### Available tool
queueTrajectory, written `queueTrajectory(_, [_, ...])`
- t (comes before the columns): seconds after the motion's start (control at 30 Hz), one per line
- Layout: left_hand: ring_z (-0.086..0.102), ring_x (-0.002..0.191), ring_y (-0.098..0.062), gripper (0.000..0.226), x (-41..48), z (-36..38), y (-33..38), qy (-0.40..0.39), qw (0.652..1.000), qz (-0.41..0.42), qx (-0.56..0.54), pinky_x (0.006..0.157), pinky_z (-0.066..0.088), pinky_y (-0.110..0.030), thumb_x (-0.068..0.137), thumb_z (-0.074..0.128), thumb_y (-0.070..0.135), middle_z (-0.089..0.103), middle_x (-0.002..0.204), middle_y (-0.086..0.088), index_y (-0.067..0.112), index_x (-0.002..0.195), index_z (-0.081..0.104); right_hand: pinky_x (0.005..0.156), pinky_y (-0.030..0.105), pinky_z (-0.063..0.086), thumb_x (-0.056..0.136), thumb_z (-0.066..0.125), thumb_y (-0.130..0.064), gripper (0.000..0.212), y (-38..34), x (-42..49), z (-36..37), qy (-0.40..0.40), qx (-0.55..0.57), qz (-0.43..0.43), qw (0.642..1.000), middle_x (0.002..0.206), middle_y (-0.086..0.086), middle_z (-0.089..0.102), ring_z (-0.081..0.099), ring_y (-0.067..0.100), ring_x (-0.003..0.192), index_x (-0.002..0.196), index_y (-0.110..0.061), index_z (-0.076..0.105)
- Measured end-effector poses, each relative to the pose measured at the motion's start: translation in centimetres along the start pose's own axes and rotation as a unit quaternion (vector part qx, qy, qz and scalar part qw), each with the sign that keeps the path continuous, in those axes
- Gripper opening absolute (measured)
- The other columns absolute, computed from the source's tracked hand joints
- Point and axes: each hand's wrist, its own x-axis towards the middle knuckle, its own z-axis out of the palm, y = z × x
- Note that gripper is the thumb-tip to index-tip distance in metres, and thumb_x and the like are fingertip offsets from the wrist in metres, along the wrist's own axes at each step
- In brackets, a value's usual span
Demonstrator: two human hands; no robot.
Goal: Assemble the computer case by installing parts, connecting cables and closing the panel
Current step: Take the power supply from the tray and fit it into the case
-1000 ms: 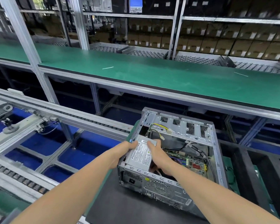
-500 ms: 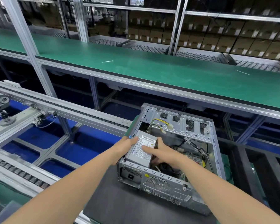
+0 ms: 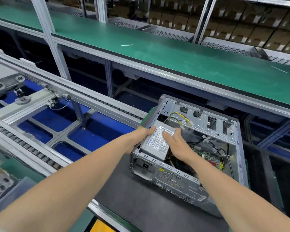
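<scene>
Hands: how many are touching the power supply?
2. The left hand holds the power supply at its left edge; the right hand rests on its right side.

Power supply [image 3: 157, 142] in computer case [image 3: 199, 168], near-left corner
</scene>
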Motion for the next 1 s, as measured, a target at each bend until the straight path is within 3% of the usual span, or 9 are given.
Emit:
queueTrajectory(0.1, [0.054,0.132,-0.030,0.097,0.6,0.1,-0.1,0.057,0.995,0.002,0.082,0.106,0.046,-0.041,0.084,0.064,0.070,0.049,0.151,-0.009,0.019,0.157,0.024,0.076,0.014,0.042,0.106,0.043,-0.059,0.049,0.1,0.2,-0.3,0.012,-0.015,-0.006,1.000,0.113,-0.019,0.047,0.054,-0.002,0.102,0.134,-0.025,0.020])
queueTrajectory(0.17, [0.043,0.141,-0.031,0.111,0.9,0.1,0.1,0.078,0.993,-0.005,0.092,0.113,0.037,-0.044,0.078,0.064,0.075,0.033,0.162,-0.008,0.022,0.161,0.012,0.078,0.024,0.043,0.106,0.040,-0.061,0.044,0.1,0.7,-0.5,0.041,-0.041,-0.010,0.998,0.112,-0.011,0.052,0.056,0.009,0.100,0.134,-0.031,0.023])
queueTrajectory(0.27, [0.041,0.142,-0.033,0.113,1.1,0.2,0.3,0.081,0.994,-0.013,0.070,0.113,0.038,-0.055,0.076,0.068,0.073,0.030,0.163,-0.007,0.024,0.161,0.013,0.087,0.028,0.042,0.105,0.045,-0.059,0.044,-0.1,0.9,-0.9,0.047,-0.061,-0.030,0.997,0.138,-0.008,0.044,0.055,0.005,0.110,0.135,-0.035,0.026])
queueTrajectory(0.37, [0.045,0.140,-0.033,0.114,1.2,0.1,0.0,0.078,0.996,0.006,0.029,0.112,0.041,-0.055,0.069,0.074,0.072,0.039,0.159,-0.007,0.026,0.158,0.021,0.100,0.013,0.034,0.086,0.073,-0.064,0.086,-0.5,0.1,-1.9,-0.066,-0.053,-0.048,0.995,0.151,-0.031,0.021,0.037,-0.018,0.128,0.150,-0.045,0.019])
queueTrajectory(0.47, [0.041,0.142,-0.031,0.108,1.3,0.3,-0.4,0.107,0.992,0.031,0.056,0.114,0.038,-0.051,0.069,0.070,0.076,0.041,0.158,-0.002,0.028,0.156,0.028,0.118,0.030,0.018,0.071,0.087,-0.061,0.123,-0.3,-0.6,-3.0,-0.139,-0.085,-0.039,0.986,0.155,-0.039,-0.001,0.007,-0.013,0.145,0.160,-0.050,0.003])
queueTrajectory(0.6, [0.037,0.144,-0.032,0.102,1.5,0.5,-0.4,0.149,0.980,0.042,0.125,0.115,0.037,-0.049,0.076,0.060,0.079,0.036,0.160,-0.004,0.028,0.158,0.026,0.124,0.042,0.013,0.057,0.094,-0.060,0.143,-1.0,-0.8,-2.9,-0.172,-0.094,-0.021,0.980,0.163,-0.032,-0.014,-0.007,-0.004,0.151,0.158,-0.057,-0.007])
queueTrajectory(0.73, [0.045,0.138,-0.032,0.097,1.0,0.8,-0.2,0.180,0.961,0.055,0.201,0.109,0.044,-0.045,0.083,0.051,0.078,0.039,0.157,-0.009,0.019,0.158,0.028,0.127,0.047,0.017,0.052,0.094,-0.060,0.146,-1.5,-0.6,-2.4,-0.114,-0.150,-0.040,0.981,0.168,-0.023,0.003,0.004,0.004,0.156,0.163,-0.046,0.002])
queueTrajectory(0.83, [0.048,0.136,-0.031,0.096,0.7,0.8,-0.1,0.187,0.957,0.065,0.211,0.108,0.046,-0.043,0.083,0.050,0.080,0.042,0.156,-0.009,0.020,0.156,0.033,0.121,0.041,0.024,0.050,0.093,-0.060,0.144,-1.6,-0.8,-2.3,-0.084,-0.165,-0.046,0.982,0.168,-0.015,0.013,0.018,0.003,0.147,0.164,-0.047,0.005])
queueTrajectory(1.0, [0.053,0.126,-0.029,0.084,0.3,0.7,-0.1,0.182,0.959,0.065,0.207,0.098,0.049,-0.039,0.086,0.055,0.067,0.049,0.148,-0.010,0.016,0.151,0.041,0.112,0.033,0.019,0.052,0.091,-0.063,0.143,-1.5,-0.7,-2.5,-0.092,-0.184,-0.043,0.978,0.168,-0.018,0.009,0.007,-0.007,0.136,0.163,-0.051,0.001])
